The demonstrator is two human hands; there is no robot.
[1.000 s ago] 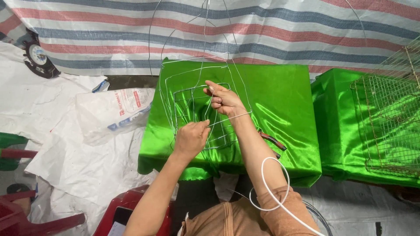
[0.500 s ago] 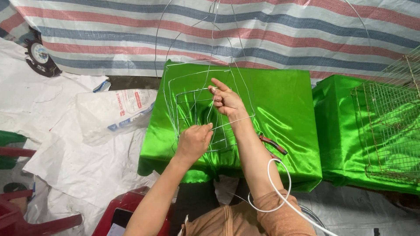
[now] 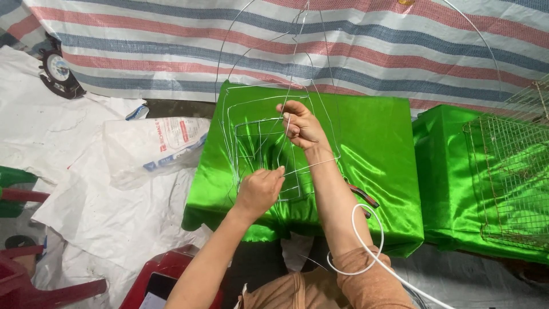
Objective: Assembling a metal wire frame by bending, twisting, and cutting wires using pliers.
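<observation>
Closest, the left hand (image 3: 258, 191) is closed in a pinch on a strand of the thin wire frame (image 3: 269, 137). Further away, the right hand (image 3: 300, 125) grips an upright wire of the same frame with curled fingers. Both are above the green cloth-covered table (image 3: 372, 143); behind hangs a striped tarp (image 3: 372, 46).

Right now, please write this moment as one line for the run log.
left hand: pinches wire frame | right hand: grips upright wire | under: green cloth

Thin bare metal wire frame (image 3: 269, 143); glossy green satin cloth (image 3: 372, 160); matt woven striped tarp (image 3: 343, 46).
</observation>
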